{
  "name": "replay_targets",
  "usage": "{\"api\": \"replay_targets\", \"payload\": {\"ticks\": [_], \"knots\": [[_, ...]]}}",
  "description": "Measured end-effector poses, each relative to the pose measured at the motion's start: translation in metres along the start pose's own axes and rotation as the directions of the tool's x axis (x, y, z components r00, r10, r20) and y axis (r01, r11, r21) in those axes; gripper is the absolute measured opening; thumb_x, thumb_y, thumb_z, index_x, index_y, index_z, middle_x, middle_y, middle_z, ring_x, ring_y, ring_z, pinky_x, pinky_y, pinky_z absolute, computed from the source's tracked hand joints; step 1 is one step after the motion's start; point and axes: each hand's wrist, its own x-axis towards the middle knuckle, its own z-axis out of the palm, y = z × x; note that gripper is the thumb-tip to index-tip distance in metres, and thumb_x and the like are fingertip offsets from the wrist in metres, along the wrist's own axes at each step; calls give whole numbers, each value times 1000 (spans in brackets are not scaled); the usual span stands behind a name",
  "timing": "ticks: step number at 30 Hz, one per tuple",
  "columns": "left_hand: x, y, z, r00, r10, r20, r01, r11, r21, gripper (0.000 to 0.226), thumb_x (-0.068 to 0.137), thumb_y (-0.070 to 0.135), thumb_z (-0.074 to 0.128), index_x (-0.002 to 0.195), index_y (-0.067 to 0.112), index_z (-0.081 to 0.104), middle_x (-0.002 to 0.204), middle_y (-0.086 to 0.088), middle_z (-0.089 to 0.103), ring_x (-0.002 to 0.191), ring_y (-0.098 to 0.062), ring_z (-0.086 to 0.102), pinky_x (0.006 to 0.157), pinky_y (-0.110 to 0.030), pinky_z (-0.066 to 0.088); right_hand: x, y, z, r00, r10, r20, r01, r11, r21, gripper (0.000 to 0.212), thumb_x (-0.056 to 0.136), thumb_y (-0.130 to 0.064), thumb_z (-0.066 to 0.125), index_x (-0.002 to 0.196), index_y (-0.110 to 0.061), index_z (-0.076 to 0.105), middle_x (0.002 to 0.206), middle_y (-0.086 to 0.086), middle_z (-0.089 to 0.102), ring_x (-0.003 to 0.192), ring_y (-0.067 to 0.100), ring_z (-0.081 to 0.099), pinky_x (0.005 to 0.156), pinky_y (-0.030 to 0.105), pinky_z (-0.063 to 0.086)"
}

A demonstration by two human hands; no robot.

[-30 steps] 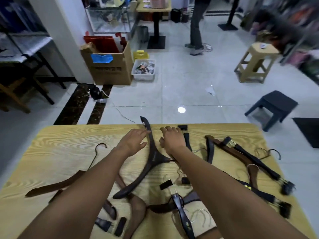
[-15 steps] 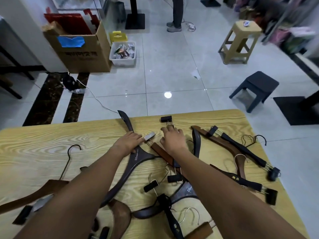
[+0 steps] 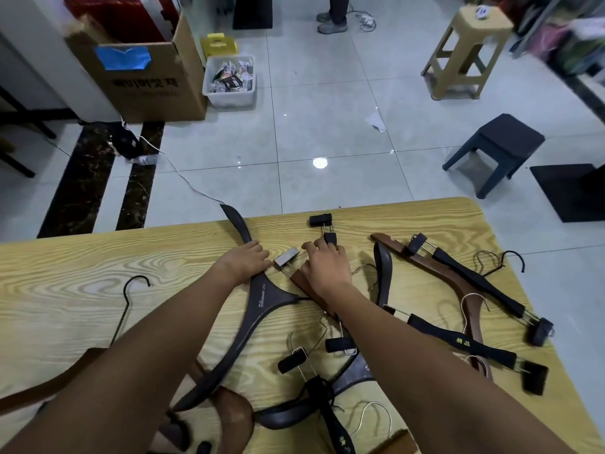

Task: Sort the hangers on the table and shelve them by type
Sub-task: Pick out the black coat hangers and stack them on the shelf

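Observation:
Several hangers lie scattered on the light wooden table (image 3: 82,267). My left hand (image 3: 244,262) rests on the upper arm of a big dark coat hanger (image 3: 262,306), fingers laid over it. My right hand (image 3: 324,268) lies on a brown clip hanger (image 3: 299,280) with a grey clip (image 3: 286,257), fingertips near a small black clip (image 3: 330,238). Black clip hangers (image 3: 465,342) and a brown coat hanger (image 3: 435,270) lie to the right. More dark hangers (image 3: 330,411) sit under my forearms.
A thin black wire hook (image 3: 127,306) lies at the left. Beyond the table's far edge: a cardboard box (image 3: 147,83), a clear bin (image 3: 230,80), a tan stool (image 3: 468,50), a dark stool (image 3: 501,149). A person's feet (image 3: 332,22) stand at the back.
The view has tilted down and nearer. My left hand slid down the dark coat hanger; my right hand moved onto the brown clip hanger, whose grey clip now shows between my hands.

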Motion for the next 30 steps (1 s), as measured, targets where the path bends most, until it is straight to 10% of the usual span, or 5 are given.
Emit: {"api": "replay_targets", "payload": {"ticks": [13,30], "knots": [[-33,-21,-8,994,104,12,-102,985,-139,54,83,53,57,127,22,50,120,1,54,116,-22,43,104,-31,27,2,-2,-14,999,-23,-25,23,1000,-6,41,95,-24,42,135,-16,44,136,10,48,124,30,45,103,39,32],[-120,-9,-55,1000,12,12,-11,998,-59,60,83,60,51,128,21,53,121,0,57,117,-21,44,104,-30,24,-37,-24,-51,993,-80,-91,78,996,-32,40,95,-23,42,135,-15,45,135,12,46,120,33,48,103,40,32]]}}
